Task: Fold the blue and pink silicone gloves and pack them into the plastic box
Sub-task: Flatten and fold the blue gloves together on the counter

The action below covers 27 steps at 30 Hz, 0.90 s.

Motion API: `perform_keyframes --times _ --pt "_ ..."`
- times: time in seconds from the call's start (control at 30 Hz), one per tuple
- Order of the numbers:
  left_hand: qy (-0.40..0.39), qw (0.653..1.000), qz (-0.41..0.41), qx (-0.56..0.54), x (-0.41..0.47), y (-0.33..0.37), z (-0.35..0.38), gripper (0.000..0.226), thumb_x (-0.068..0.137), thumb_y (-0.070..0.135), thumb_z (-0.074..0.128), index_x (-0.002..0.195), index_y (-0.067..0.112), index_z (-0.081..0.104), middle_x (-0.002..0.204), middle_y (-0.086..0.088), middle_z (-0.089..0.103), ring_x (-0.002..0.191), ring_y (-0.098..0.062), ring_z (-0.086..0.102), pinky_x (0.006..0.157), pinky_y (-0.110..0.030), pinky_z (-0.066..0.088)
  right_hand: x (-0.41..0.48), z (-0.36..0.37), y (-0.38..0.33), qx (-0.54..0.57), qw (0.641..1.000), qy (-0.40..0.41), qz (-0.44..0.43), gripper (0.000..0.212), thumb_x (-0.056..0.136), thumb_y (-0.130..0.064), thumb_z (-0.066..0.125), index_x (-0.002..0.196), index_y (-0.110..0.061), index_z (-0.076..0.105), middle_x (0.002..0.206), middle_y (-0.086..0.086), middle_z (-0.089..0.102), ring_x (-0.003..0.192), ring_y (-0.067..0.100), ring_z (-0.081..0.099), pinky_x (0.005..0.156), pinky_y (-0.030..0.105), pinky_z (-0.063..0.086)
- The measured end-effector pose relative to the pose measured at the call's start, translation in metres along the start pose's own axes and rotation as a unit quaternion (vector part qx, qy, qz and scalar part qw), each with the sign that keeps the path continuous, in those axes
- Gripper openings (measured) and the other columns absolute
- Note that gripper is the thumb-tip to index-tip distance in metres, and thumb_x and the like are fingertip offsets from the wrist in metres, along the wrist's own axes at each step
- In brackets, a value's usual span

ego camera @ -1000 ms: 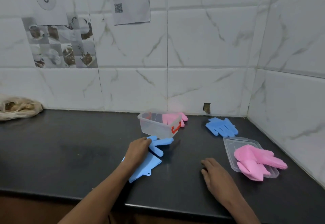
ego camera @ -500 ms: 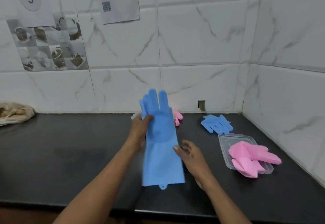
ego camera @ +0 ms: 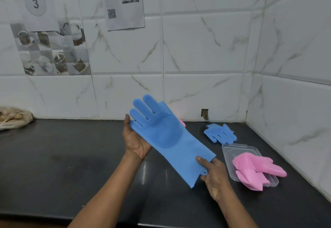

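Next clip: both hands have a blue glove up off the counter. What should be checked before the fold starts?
1. Held blue glove spread flat, unfolded: ok.
2. Grip: ok; left hand supports the finger end, right hand pinches the cuff.
3. Plastic box open and ready: cannot tell, hidden behind the glove.
4. Lid free: not ok, a pink glove lies on it.
5. Second blue glove in sight on the counter: ok.

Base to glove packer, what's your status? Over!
Left hand under the blue glove, fingers hidden behind it; right hand pinching its cuff. Glove up, unfolded. Off to the side, pink glove on the lid.
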State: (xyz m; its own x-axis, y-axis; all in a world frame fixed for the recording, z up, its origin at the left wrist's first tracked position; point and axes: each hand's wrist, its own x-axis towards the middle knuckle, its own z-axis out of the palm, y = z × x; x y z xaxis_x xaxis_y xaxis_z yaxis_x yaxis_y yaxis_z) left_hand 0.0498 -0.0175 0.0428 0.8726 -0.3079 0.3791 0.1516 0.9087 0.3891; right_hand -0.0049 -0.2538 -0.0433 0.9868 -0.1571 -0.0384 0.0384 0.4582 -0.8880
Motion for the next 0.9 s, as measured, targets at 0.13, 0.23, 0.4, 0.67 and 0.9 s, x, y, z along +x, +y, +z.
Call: perform_keyframes --times 0.13,0.23,0.4,0.67,0.9 --pt "0.007 0.995 -0.041 -0.09 -0.006 -0.009 0.001 0.054 0.088 0.057 0.056 0.114 0.01 0.054 0.096 -0.018 0.071 0.097 -0.035 0.069 0.085 -0.05 0.055 0.0 -0.004 -0.013 -0.002 0.998 0.05 -0.027 0.02 0.081 -0.009 0.074 0.1 -0.016 0.071 0.094 0.004 0.078 0.084 0.026 0.075 0.065 0.039 0.061" --pt "0.046 0.995 -0.057 -0.06 -0.012 -0.009 -0.007 0.052 0.09 0.049 0.06 0.127 0.016 0.045 0.102 -0.016 0.07 0.103 -0.034 0.068 0.088 -0.051 0.054 0.004 -0.007 -0.028 -0.077 0.992 0.084 -0.053 0.012 0.084 -0.015 0.073 0.092 -0.023 0.072 0.09 0.0 0.077 0.083 0.024 0.073 0.067 0.04 0.061" --pt "0.231 0.961 -0.063 0.137 -0.015 0.005 -0.028 0.043 0.091 0.008 0.058 0.132 -0.003 0.052 0.118 -0.023 0.067 0.107 -0.031 0.067 0.081 -0.047 0.06 0.012 -0.004 -0.057 -0.256 0.949 0.081 -0.167 0.007 0.09 -0.022 0.065 0.091 -0.016 0.069 0.098 0.003 0.071 0.09 0.023 0.067 0.074 0.037 0.053" --pt "0.276 0.875 -0.117 0.38 -0.027 0.031 -0.033 0.026 0.085 0.001 0.067 0.108 -0.008 0.06 0.113 -0.025 0.069 0.107 -0.035 0.067 0.084 -0.045 0.058 0.017 0.007 -0.075 -0.344 0.919 0.01 -0.19 0.015 0.089 -0.013 0.067 0.1 -0.022 0.066 0.102 -0.004 0.068 0.09 0.009 0.065 0.071 0.023 0.05" --pt "0.226 0.873 0.108 0.419 -0.039 0.027 -0.06 0.027 0.088 -0.012 0.05 0.113 -0.01 0.06 0.103 -0.024 0.068 0.091 -0.034 0.066 0.076 -0.039 0.057 0.009 -0.006 -0.055 -0.227 0.943 0.013 -0.244 0.039 0.082 0.012 0.058 0.079 -0.023 0.073 0.093 -0.005 0.073 0.097 0.018 0.066 0.081 0.03 0.051"
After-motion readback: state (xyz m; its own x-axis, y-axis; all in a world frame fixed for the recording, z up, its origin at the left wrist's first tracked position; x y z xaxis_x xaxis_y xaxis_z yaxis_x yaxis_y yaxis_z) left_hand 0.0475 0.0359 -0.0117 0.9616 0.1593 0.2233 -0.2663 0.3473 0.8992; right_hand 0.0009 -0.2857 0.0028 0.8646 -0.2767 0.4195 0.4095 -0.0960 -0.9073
